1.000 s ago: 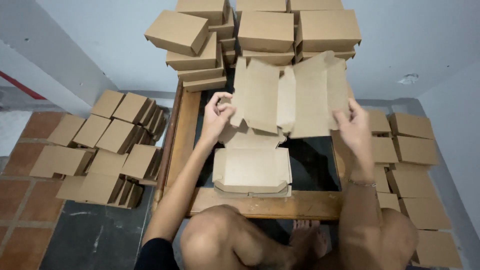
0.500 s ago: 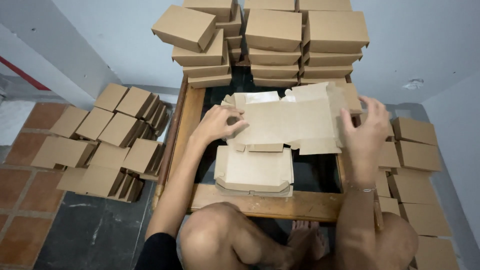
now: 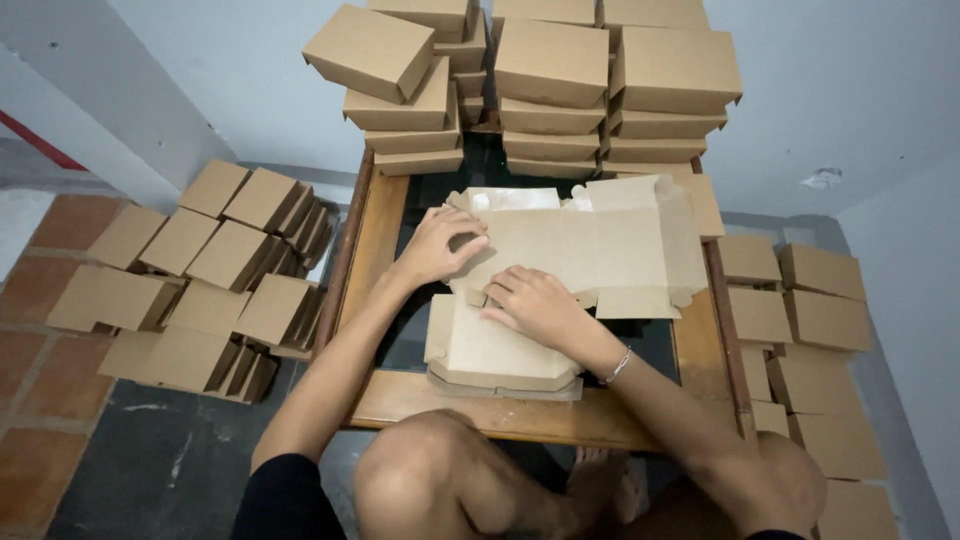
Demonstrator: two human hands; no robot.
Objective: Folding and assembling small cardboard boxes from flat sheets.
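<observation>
Pressing the flat cardboard box blank onto the worktop at frame centre, the left hand and right hand lie released, fingers spread; folding seems underway, calling for raised side flaps.

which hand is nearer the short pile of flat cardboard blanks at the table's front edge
Right. The right hand lies at the pile of flat blanks, over its far edge. The left hand presses the unfolded cardboard sheet farther back.

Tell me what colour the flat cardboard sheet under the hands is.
The flat cardboard sheet is plain light brown with no print, seen in the head view.
</observation>
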